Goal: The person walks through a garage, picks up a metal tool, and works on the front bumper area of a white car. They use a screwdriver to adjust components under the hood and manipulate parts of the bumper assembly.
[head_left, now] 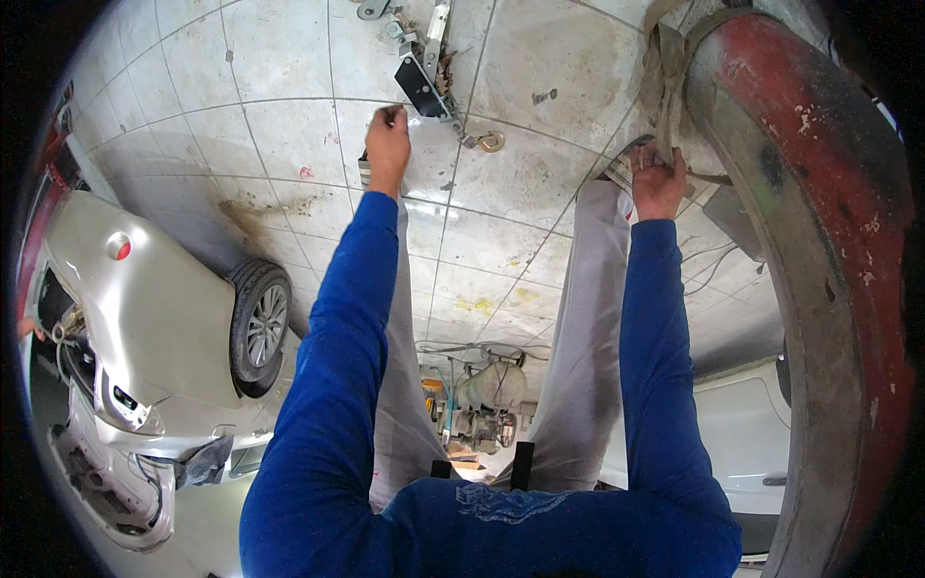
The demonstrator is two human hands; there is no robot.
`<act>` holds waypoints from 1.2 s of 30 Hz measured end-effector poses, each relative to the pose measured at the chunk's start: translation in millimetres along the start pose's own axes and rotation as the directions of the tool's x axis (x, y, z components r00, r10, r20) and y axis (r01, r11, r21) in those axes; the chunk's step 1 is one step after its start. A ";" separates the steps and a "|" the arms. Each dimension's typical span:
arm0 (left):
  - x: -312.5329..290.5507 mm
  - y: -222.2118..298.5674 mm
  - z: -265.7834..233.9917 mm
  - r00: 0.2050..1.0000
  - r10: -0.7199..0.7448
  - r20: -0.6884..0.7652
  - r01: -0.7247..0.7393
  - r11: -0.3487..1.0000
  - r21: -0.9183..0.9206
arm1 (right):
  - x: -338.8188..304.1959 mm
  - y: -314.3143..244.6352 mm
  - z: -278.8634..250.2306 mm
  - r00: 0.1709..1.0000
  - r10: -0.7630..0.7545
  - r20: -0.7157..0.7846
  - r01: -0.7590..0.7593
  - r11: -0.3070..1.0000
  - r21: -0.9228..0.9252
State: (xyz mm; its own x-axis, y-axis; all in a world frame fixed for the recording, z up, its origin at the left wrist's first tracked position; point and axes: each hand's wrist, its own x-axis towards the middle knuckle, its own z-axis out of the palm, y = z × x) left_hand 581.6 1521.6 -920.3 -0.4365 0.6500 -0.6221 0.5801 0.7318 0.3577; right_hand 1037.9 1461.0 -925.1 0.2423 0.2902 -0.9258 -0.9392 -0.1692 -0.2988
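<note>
My left hand is stretched out over the tiled floor, its fingers curled together at the tips. Whatever they hold, if anything, is too small to make out. Just beyond it lies a black metal clamp with a steel bar and a brass-coloured hook near its end. My right hand is palm up beside the red machine arm, fingers apart. A worn grey-brown strap hangs down to its fingertips; whether they touch it I cannot tell.
A large curved red and grey beam rises close on my right. At left stands a silver car body with a wheel. A white car is behind at right. A small metal piece lies on the tiles.
</note>
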 end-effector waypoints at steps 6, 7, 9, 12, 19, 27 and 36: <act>-61.5 -30.1 21.0 0.991 0.088 0.098 -0.093 0.995 0.039 | 3.4 -0.3 -1.6 0.998 0.033 0.051 -0.032 0.999 -0.010; -66.8 -31.0 23.1 0.989 0.042 0.139 -0.048 0.998 0.037 | 5.5 0.6 -0.5 0.998 0.031 0.063 -0.030 0.999 -0.010; -82.9 -31.2 27.4 0.972 -0.062 0.227 0.054 0.998 0.044 | 4.1 2.4 3.7 1.000 0.021 0.020 -0.021 1.000 -0.012; -103.4 -13.7 36.7 0.872 0.276 0.404 -0.441 0.800 0.406 | 3.9 -0.2 -0.5 1.000 0.018 0.002 -0.018 1.000 -0.015; -21.2 1.4 85.9 0.341 0.506 0.792 -0.846 -0.201 0.493 | -2.0 -4.1 0.2 0.996 0.059 0.069 -0.057 0.998 -0.040; -53.3 89.0 75.0 0.080 0.534 0.842 -0.982 0.189 -0.028 | -17.5 -1.3 13.5 0.998 -0.058 -0.018 0.057 0.998 -0.028; -135.1 256.7 112.9 0.105 0.729 0.676 -0.884 0.380 -0.273 | -39.7 -21.5 16.8 0.989 -0.037 0.144 0.034 0.999 0.026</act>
State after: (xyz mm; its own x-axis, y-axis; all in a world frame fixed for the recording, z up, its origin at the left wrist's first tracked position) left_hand 867.1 1598.5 -823.0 0.8424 0.4632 -0.2754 0.4186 -0.2405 0.8758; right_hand 1044.4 1468.9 -878.0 0.2393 0.4286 -0.8712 -0.9366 -0.1347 -0.3236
